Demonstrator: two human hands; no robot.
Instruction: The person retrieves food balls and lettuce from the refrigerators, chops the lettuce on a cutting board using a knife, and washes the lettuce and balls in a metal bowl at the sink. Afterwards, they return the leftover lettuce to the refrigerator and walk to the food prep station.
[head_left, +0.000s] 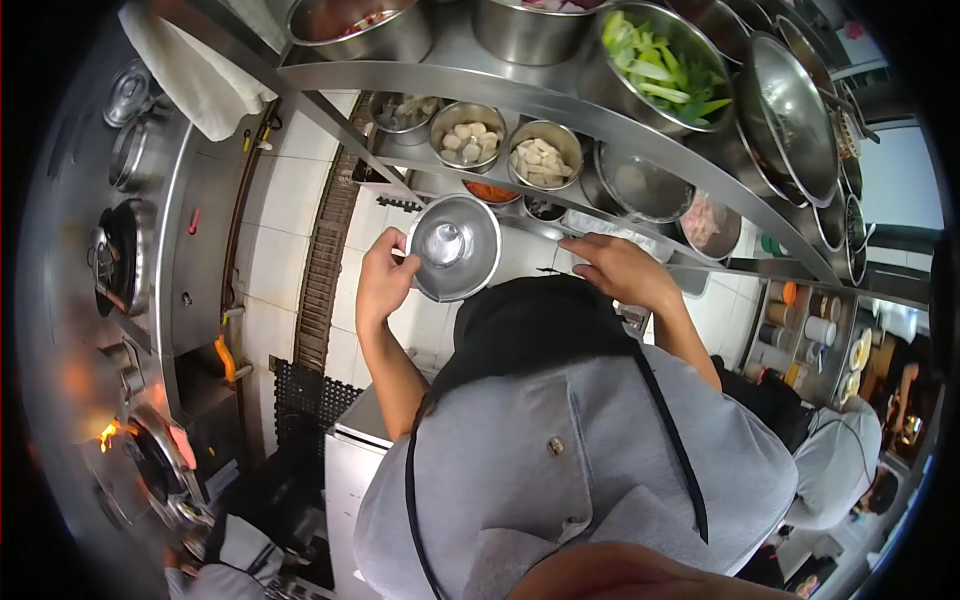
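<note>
My left hand [384, 278] grips the rim of a round stainless steel bowl [480, 262], tilted so that its shiny inside faces up. Only bright reflections show inside it. My right hand [622, 268] is apart from the bowl, near the lower shelf's edge, fingers stretched out and holding nothing I can see. Close by on the lower shelf are a bowl of pale round pieces [470, 140], a bowl of white chunks [541, 158] and a pan of pink meat [704, 222].
A metal shelf [480, 88] crosses in front, bearing a bowl of cut green vegetables [665, 70] and other steel pots. A stove with flames [110, 432] and a wok [150, 455] lies left. Co-workers [240, 555] stand lower left and at right [835, 465].
</note>
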